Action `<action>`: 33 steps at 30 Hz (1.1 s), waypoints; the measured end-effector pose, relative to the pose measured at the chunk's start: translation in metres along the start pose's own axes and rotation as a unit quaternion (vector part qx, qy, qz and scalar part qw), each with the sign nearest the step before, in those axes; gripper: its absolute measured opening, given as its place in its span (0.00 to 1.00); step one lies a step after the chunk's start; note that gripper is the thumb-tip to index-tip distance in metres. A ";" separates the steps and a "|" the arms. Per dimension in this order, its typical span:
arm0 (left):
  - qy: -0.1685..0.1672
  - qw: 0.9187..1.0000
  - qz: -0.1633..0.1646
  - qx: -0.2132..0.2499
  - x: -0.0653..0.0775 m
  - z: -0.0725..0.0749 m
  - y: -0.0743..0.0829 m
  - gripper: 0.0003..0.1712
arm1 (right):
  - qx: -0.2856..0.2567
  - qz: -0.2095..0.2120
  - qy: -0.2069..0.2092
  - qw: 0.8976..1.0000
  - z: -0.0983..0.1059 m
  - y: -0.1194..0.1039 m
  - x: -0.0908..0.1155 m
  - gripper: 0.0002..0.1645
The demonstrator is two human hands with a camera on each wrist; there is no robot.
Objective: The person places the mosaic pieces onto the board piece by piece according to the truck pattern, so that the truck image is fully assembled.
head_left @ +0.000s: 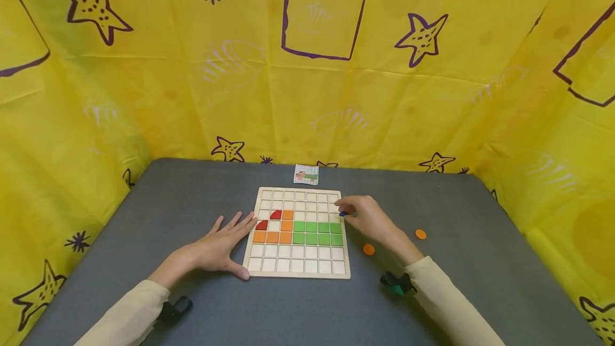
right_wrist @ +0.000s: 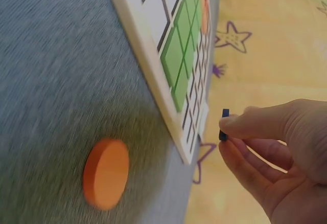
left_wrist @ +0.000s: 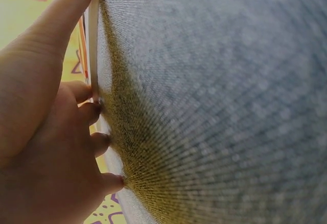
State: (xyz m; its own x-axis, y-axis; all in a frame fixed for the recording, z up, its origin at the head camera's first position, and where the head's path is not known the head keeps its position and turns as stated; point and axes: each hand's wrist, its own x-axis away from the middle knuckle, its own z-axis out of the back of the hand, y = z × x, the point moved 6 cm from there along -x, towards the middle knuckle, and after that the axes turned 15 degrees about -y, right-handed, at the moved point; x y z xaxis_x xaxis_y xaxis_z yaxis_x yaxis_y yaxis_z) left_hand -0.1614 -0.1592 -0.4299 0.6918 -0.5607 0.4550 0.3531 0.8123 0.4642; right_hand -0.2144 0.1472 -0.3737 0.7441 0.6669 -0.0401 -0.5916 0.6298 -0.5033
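A pale wooden grid board [head_left: 298, 276] lies on the grey table. Two rows of green squares [head_left: 311, 238] fill its middle right; orange squares [head_left: 271, 237] and two red rounded pieces [head_left: 261, 225] sit to their left. My left hand [head_left: 213, 250] rests along the board's left edge, fingers spread, thumb at the near corner. Beside the right edge, my right hand [head_left: 370, 220] pinches a small dark blue tile [right_wrist: 225, 113] between thumb and forefinger. In the right wrist view the tile appears edge-on, partly covered by the thumb.
Two orange discs [head_left: 368, 250] lie on the table right of the board, one near the right forearm and another [head_left: 420, 234] farther out. A small picture card [head_left: 306, 175] lies behind the board. Yellow patterned cloth [head_left: 336, 95] surrounds the table's back and sides.
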 end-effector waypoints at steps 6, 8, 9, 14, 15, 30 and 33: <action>-0.001 1.000 -0.001 -0.006 0.001 0.000 0.001 0.74 | -0.006 -0.004 -0.022 1.000 -0.011 -0.007 -0.014 0.18; 0.000 1.000 -0.002 -0.008 0.000 0.000 0.001 0.74 | -0.006 -0.005 -0.029 1.000 -0.015 -0.010 -0.018 0.18; 0.001 1.000 -0.002 -0.009 0.000 0.000 0.001 0.74 | -0.004 -0.003 -0.031 0.999 -0.016 -0.012 -0.020 0.18; 0.001 1.000 0.000 -0.009 0.001 0.000 0.001 0.74 | 0.003 0.008 -0.041 0.999 -0.023 -0.022 -0.030 0.18; 0.001 1.000 0.001 -0.008 0.001 0.000 0.002 0.74 | 0.006 0.013 -0.042 0.999 -0.025 -0.024 -0.032 0.18; 0.003 1.000 0.000 -0.009 0.001 0.000 0.001 0.74 | -0.013 0.041 -0.055 0.998 -0.041 -0.042 -0.049 0.17; 0.004 1.000 -0.004 -0.010 0.002 0.001 0.001 0.74 | -0.028 0.037 -0.060 0.997 -0.044 -0.044 -0.052 0.17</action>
State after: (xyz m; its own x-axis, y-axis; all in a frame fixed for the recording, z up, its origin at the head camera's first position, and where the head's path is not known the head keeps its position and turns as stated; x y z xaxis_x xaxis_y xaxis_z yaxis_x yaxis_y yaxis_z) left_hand -0.1600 -0.1593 -0.4281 0.6939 -0.5654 0.4458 0.3702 0.8112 0.4527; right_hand -0.2139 0.0674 -0.3873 0.6542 0.7560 0.0225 -0.6236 0.5560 -0.5496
